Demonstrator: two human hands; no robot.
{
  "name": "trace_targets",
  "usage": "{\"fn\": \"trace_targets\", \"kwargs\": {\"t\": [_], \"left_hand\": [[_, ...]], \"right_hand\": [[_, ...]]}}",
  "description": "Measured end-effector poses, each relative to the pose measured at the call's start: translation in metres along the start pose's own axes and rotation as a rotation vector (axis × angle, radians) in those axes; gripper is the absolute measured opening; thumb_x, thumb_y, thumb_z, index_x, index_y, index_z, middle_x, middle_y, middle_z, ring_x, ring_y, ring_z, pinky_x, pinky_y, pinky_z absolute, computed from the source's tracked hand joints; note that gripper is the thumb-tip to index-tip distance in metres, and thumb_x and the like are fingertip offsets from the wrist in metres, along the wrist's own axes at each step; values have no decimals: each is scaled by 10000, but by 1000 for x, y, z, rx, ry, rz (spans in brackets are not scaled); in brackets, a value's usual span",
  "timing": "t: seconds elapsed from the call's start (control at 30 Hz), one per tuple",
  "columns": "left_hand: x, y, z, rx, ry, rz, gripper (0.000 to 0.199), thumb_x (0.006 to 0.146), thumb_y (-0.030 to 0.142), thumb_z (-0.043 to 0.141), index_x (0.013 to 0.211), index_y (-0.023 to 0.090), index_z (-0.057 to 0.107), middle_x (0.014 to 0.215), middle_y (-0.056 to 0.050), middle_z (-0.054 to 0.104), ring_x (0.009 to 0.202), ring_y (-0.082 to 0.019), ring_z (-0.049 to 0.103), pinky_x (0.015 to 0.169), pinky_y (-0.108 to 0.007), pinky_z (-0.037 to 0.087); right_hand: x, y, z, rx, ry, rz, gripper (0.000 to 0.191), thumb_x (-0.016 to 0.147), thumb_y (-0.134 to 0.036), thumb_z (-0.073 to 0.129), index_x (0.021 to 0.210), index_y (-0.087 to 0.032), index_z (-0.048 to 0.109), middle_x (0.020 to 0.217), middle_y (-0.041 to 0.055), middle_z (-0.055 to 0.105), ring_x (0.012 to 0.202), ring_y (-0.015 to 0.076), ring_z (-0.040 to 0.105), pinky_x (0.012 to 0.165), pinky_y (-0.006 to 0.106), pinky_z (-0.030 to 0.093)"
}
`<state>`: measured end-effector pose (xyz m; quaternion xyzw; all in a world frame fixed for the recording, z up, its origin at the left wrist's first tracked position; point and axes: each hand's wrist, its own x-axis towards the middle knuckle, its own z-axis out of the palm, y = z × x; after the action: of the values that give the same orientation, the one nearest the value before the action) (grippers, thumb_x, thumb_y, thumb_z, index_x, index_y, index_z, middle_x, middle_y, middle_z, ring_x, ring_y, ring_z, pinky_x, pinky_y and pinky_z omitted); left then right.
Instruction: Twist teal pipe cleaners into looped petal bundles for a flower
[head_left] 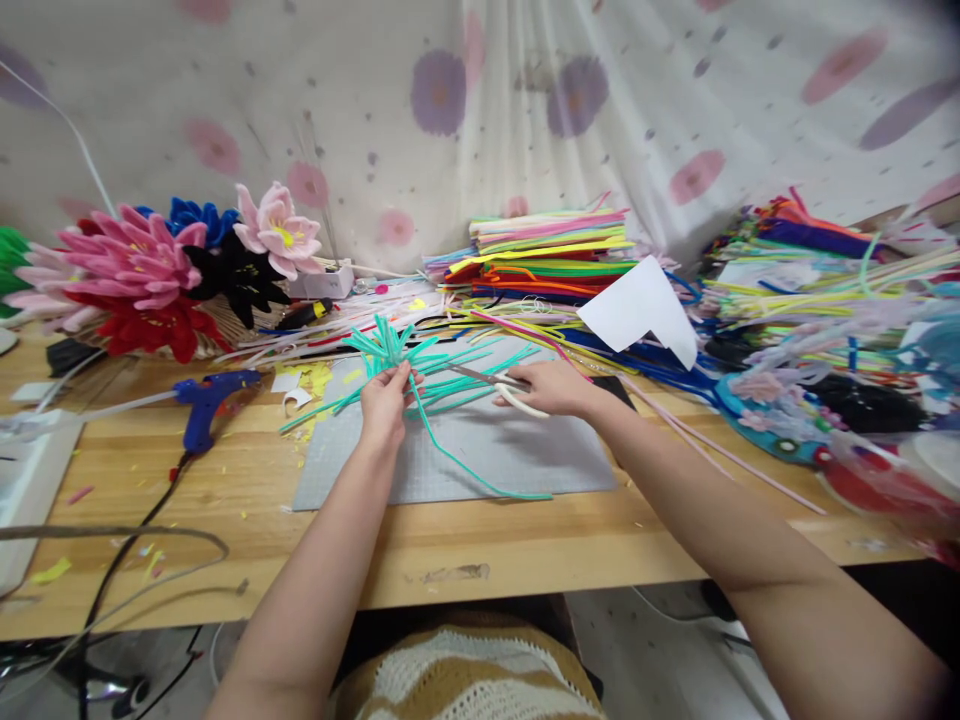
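Observation:
My left hand point(386, 403) pinches a bundle of teal pipe cleaners point(384, 345), whose short ends fan out above the fingers. One long teal strand hangs from that hand and bends across the grey cutting mat point(465, 465). My right hand point(551, 389) is closed around the pale handles of a pair of scissors point(517, 398). Their blades point left toward the bundle, near more teal pipe cleaners point(469, 380) lying over the mat. Whether the blades touch a strand I cannot tell.
A blue hot glue gun point(214, 408) with a black cord lies left of the mat. Fuzzy flowers point(139, 260) stand at the back left. Piles of coloured pipe cleaners point(551, 255) line the back, with white paper point(637, 310) on them. Craft pieces point(780, 410) crowd the right.

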<state>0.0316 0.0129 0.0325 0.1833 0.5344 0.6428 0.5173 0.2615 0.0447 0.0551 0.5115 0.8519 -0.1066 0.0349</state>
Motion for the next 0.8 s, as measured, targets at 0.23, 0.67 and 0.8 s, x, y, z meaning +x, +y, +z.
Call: {"fn": "trace_targets", "kwargs": {"t": [0.23,0.67,0.8], "left_hand": [[-3,5,1,38,-118,-113,115,676,122,621,608,125,528,544,11,559,496,-78,552,535,-213,484],[2,12,-8,198,-347,-275,174,672,79,614,567,137,487,542,-17,563,495,-104,568,514,-246,517],[-1,9,-7,232,-360,-232,153,667,155,668,621,138,523,598,-11,564,501,-96,555,491,-245,515]], "right_hand": [[21,66,-7,-18,63,245,578,669,-650,505,1019,-197,584,981,96,646,838,232,582,619,266,382],[73,76,-10,191,174,353,394,650,-189,660,1027,-98,591,1010,152,631,913,250,583,758,318,423],[57,23,-13,773,187,207,354,782,-374,555,1040,-132,554,996,111,628,842,165,615,714,272,487]]}}
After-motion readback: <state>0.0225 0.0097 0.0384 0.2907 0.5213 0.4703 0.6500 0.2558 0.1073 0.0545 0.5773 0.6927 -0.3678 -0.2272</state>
